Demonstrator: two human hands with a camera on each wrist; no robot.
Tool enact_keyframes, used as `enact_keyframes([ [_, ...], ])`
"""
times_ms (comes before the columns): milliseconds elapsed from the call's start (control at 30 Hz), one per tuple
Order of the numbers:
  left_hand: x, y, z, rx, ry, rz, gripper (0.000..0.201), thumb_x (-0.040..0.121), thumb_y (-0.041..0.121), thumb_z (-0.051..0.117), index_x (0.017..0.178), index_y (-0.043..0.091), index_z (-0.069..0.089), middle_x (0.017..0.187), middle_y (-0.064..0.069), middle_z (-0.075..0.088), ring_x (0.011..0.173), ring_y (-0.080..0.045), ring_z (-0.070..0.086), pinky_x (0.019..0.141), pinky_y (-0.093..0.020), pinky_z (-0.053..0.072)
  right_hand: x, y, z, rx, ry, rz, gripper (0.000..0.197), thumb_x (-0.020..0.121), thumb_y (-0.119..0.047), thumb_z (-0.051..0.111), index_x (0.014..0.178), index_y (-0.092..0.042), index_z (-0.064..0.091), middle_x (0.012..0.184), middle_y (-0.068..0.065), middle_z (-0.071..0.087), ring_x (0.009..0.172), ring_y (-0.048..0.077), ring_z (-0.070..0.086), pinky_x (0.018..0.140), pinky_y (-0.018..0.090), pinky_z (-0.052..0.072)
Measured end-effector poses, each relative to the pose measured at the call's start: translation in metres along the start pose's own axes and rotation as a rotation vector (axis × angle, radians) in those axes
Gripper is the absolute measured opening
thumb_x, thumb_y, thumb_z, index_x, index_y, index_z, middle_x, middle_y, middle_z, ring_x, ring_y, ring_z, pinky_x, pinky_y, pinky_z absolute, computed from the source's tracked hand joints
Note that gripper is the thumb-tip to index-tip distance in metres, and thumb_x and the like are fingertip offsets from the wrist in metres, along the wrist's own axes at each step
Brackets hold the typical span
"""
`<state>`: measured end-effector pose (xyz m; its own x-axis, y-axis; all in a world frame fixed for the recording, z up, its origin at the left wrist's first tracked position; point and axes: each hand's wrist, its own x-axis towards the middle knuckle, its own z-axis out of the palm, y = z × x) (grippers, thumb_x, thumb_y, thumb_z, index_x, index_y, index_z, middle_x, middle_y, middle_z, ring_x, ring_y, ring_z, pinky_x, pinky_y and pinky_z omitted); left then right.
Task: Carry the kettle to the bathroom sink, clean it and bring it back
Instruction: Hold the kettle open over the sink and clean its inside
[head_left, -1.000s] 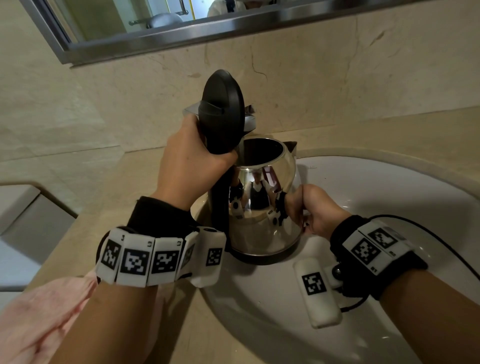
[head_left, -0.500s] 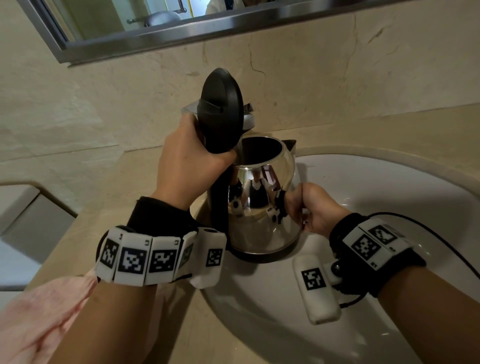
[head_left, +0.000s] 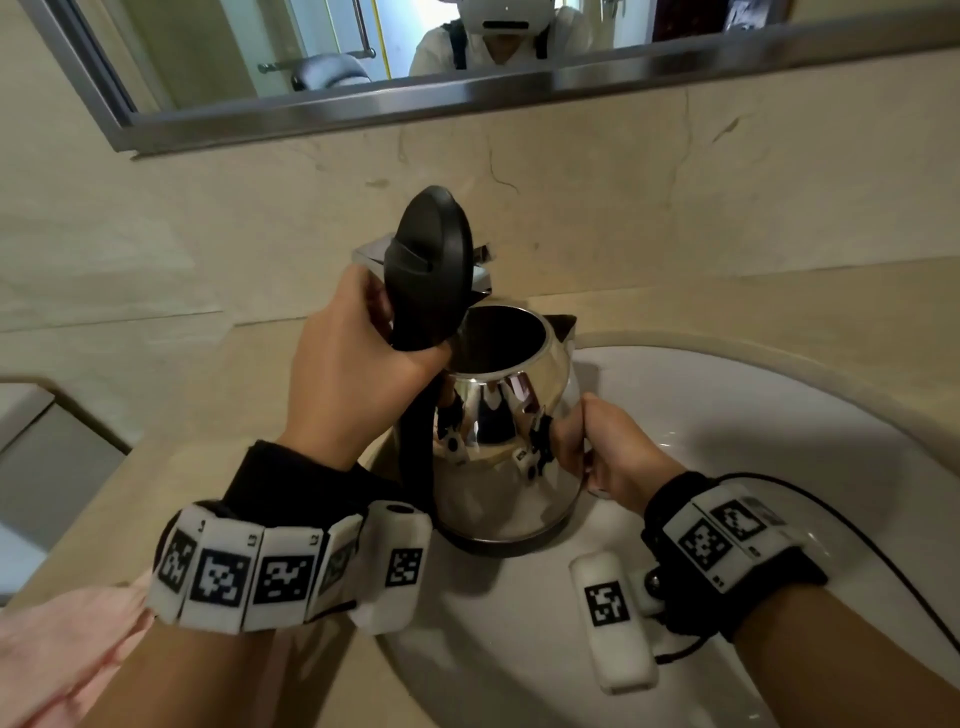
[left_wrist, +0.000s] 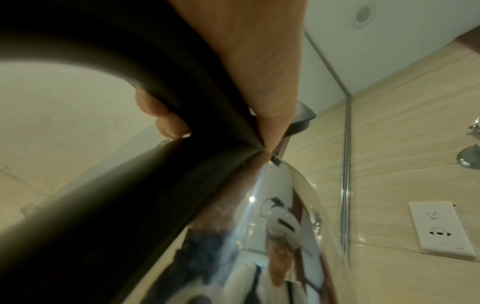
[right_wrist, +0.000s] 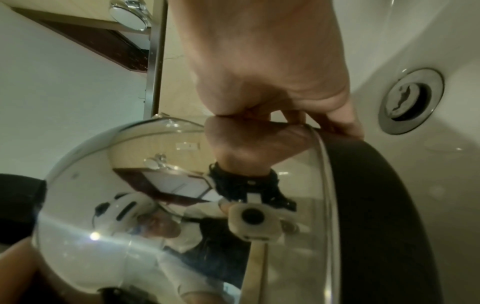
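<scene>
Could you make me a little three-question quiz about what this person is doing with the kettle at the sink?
1. True or false: the kettle has its lid shut.
2. Which hand grips the black handle? A) left hand B) right hand C) neither
3. Fill in: the kettle is held over the edge of the white ____.

Key
1. False; the lid stands open and the dark inside shows.
2. A; the right hand is against the shiny body, low on its side.
3. sink
</scene>
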<state>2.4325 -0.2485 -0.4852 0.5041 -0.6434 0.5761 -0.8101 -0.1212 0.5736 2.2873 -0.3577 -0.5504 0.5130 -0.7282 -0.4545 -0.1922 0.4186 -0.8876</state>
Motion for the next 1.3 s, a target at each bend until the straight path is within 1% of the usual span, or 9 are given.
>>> enact_keyframes([
  [167,0.000,-0.005,0.003,0.008,0.001,0.021,0.039,0.071,0.024,0.075,0.088,0.020,0.041,0.071,0.014,0.047,0.062,-0.001,0.048,0.052,-0.012,0.036,0.004,0.003,-0.001,-0.060,0.017,-0.020,0.014,0.041,-0.010,0.038,0.029,-0.016,0.039,0.031,-0.003,0.040,0.050,0.020,0.037,0.053,0.027,0.028],
  [333,0.001,-0.003,0.003,-0.017,0.009,0.006,0.040,0.070,0.023,0.075,0.094,0.020,0.044,0.072,0.018,0.047,0.063,0.003,0.048,0.053,-0.005,0.035,0.011,0.003,-0.002,-0.048,-0.001,-0.095,0.020,0.042,-0.011,0.035,0.023,-0.016,0.034,0.031,-0.003,0.034,0.028,0.012,0.032,0.033,0.017,0.027],
  [467,-0.001,-0.005,0.005,-0.036,0.026,0.013,0.041,0.069,0.026,0.076,0.089,0.022,0.039,0.070,0.013,0.048,0.064,0.000,0.051,0.055,-0.012,0.039,0.021,0.008,-0.004,-0.008,-0.010,-0.131,0.026,0.047,-0.005,0.034,0.023,-0.017,0.036,0.030,-0.004,0.033,0.025,0.009,0.030,0.029,0.012,0.025],
  [533,-0.001,-0.007,0.005,-0.043,0.038,0.025,0.041,0.069,0.026,0.074,0.087,0.023,0.038,0.069,0.012,0.048,0.063,0.001,0.051,0.054,-0.015,0.039,0.028,0.011,-0.006,-0.008,-0.014,-0.152,0.043,0.067,0.003,0.033,0.031,-0.018,0.040,0.030,-0.004,0.035,0.028,0.009,0.030,0.030,0.014,0.026],
  [633,-0.003,-0.008,0.003,-0.044,0.053,0.036,0.039,0.067,0.029,0.070,0.081,0.029,0.034,0.067,0.012,0.045,0.062,0.004,0.050,0.051,-0.014,0.039,0.033,0.014,-0.007,0.002,-0.014,-0.175,0.045,0.094,-0.007,0.028,0.051,-0.015,0.036,0.032,-0.004,0.035,0.031,0.010,0.028,0.033,0.017,0.024],
  [733,-0.002,-0.008,0.003,-0.044,0.051,0.054,0.042,0.068,0.025,0.072,0.077,0.033,0.032,0.069,0.011,0.046,0.064,0.001,0.051,0.053,-0.018,0.042,0.036,0.012,-0.008,-0.010,-0.003,-0.181,0.047,0.097,-0.009,0.027,0.051,-0.013,0.034,0.032,-0.003,0.036,0.033,0.012,0.030,0.036,0.019,0.025],
  [933,-0.002,-0.012,0.008,-0.044,0.046,0.062,0.044,0.070,0.021,0.075,0.091,0.023,0.036,0.068,0.013,0.044,0.063,0.006,0.051,0.053,-0.012,0.041,0.032,0.010,-0.007,-0.014,0.008,-0.167,0.048,0.098,-0.011,0.026,0.050,-0.011,0.033,0.031,-0.001,0.034,0.034,0.014,0.029,0.033,0.015,0.022],
  [1133,-0.003,-0.011,0.007,-0.038,0.039,0.066,0.042,0.069,0.020,0.075,0.089,0.022,0.038,0.070,0.009,0.047,0.067,-0.007,0.052,0.056,-0.025,0.044,0.029,0.009,-0.007,-0.002,0.007,-0.164,0.051,0.099,-0.009,0.024,0.048,-0.009,0.033,0.032,0.001,0.035,0.038,0.017,0.029,0.044,0.023,0.021],
  [1300,-0.002,-0.009,0.007,-0.031,0.034,0.057,0.041,0.068,0.019,0.074,0.088,0.018,0.039,0.076,0.002,0.053,0.068,-0.013,0.055,0.058,-0.033,0.048,0.036,0.011,-0.009,0.002,0.027,-0.108,0.049,0.095,-0.009,0.028,0.046,-0.012,0.034,0.033,0.001,0.036,0.036,0.015,0.033,0.041,0.020,0.025],
])
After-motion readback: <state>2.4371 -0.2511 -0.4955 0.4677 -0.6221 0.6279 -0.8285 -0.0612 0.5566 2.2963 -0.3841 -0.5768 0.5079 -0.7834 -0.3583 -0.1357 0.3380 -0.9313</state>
